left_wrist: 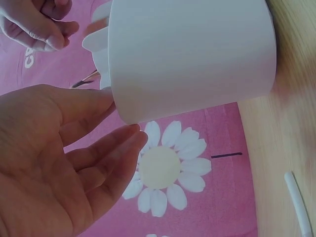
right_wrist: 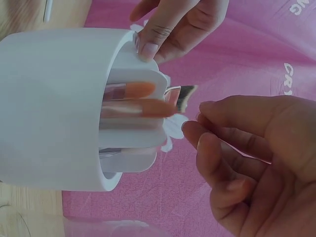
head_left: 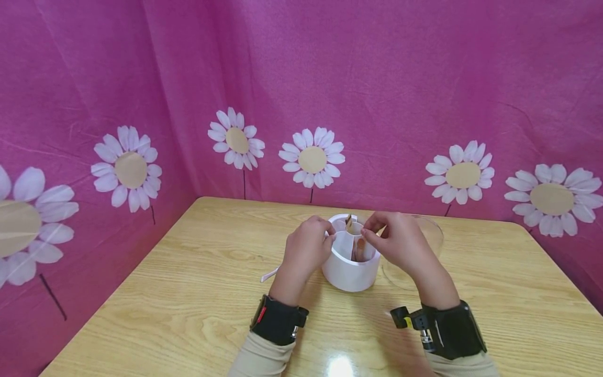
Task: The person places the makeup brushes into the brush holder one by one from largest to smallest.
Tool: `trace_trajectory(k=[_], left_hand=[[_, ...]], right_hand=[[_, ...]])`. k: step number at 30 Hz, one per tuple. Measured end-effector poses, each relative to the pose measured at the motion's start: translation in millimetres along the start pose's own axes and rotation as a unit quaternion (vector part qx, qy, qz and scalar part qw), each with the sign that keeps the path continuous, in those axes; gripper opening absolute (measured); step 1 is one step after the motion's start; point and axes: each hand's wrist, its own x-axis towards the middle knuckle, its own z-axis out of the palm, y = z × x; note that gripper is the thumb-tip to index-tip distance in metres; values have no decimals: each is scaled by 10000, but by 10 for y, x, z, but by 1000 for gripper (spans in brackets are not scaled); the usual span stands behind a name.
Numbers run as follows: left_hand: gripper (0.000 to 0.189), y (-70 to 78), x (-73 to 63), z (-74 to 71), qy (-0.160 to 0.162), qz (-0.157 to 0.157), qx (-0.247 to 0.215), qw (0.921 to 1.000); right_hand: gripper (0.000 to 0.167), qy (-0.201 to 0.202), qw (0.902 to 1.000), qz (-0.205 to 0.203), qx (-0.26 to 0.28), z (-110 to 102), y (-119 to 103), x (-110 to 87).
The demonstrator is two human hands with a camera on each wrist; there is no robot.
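The left hand point(head_left: 307, 246) pinches the rim of the white holder point(head_left: 350, 275), upright on the table point(head_left: 179, 293), apparently steadying it, while the right hand point(head_left: 399, 242), loosely curled and empty, hovers near the brushes point(right_wrist: 143, 108) inside.

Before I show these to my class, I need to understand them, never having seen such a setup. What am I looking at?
No machine, just a person. The wide picture comes from a head-worn camera; the other two are taken from each wrist, near the black bands. On the wooden table stands a white divided holder with brushes in it; a clear round piece is to its right, a thin white stick to its left. The left hand pinches the holder's edge. The right hand is close to the brushes but appears to hold nothing.
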Motion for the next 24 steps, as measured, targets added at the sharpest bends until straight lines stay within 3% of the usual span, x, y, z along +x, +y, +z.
trace_trajectory(k=[11, 24], left_hand=[[14, -10, 12, -23, -147, -14, -163, 9998], [15, -190, 11, -184, -91, 64, -313, 9994]], right_hand=[[4, -67, 10000, 18, 12, -7, 8, -12], [6, -354, 9993, 74, -51, -9, 22, -9]])
